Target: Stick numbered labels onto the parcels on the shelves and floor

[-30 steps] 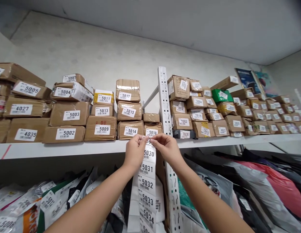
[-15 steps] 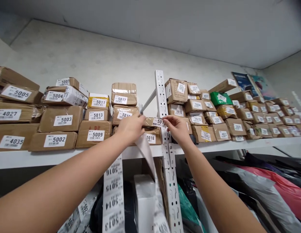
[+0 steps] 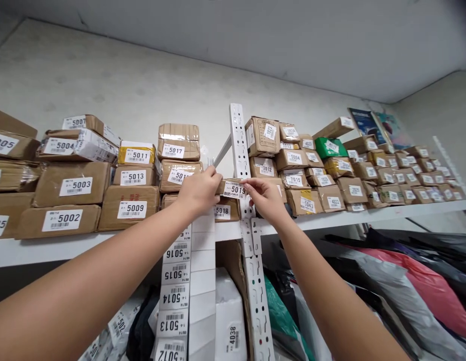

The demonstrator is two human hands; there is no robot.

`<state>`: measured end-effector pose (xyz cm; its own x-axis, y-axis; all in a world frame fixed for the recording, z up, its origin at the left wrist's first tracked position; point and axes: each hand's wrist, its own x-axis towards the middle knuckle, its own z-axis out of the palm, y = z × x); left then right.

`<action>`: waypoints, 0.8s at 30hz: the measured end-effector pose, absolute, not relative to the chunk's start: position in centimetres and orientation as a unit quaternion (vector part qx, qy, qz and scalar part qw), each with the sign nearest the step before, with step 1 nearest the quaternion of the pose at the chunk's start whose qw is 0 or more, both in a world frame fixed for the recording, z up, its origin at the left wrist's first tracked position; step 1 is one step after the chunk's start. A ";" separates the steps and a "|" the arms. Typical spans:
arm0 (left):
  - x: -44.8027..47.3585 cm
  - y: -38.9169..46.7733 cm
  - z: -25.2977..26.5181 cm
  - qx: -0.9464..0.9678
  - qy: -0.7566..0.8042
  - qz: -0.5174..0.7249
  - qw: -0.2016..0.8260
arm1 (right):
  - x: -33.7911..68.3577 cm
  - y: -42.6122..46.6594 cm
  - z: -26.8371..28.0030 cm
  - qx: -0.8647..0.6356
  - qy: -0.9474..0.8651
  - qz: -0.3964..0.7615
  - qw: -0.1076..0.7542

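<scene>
My left hand (image 3: 199, 193) is closed around a long strip of numbered labels (image 3: 174, 299), which hangs below it in two lengths. One length shows printed numbers upside down; the other, a blank white band (image 3: 202, 286), faces me with its plain side. With thumb and forefinger, my right hand (image 3: 268, 200) pinches the right edge of a white sticker label (image 3: 235, 189) reading 5019. It is held in front of a thin brown box on the shelf; whether it touches the box I cannot tell. Directly below is a carton labelled 5018 (image 3: 227, 210).
Labelled cartons (image 3: 132, 208) are stacked along the white shelf (image 3: 105, 249) on both sides. A perforated metal post (image 3: 239, 145) rises just behind my hands. Under the shelf lie a white parcel (image 3: 227, 306) marked 4038 and several plastic-wrapped bags (image 3: 428, 286).
The view has shifted right, so the shelf appears further left. The blank band, twisted before, now hangs straight beside the printed length. The 5019 label shows more fully between my hands.
</scene>
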<state>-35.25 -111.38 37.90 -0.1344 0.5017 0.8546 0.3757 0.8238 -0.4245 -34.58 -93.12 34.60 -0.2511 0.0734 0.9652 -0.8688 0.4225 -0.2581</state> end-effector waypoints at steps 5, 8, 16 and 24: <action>-35.0 -112.1 35.7 -0.310 -0.709 0.047 0.631 | -34.1 -93.7 33.2 0.333 -0.644 0.411 0.553; -35.4 -112.8 34.6 -0.334 -0.655 0.062 0.675 | -33.9 -94.3 31.8 0.354 -0.611 0.340 0.620; -36.2 -113.8 32.4 -0.388 -0.541 0.083 0.742 | -34.3 -95.8 28.1 0.404 -0.518 0.227 0.719; -36.5 -113.7 31.9 -0.379 -0.545 0.095 0.742 | -34.2 -97.0 26.8 0.407 -0.499 0.195 0.740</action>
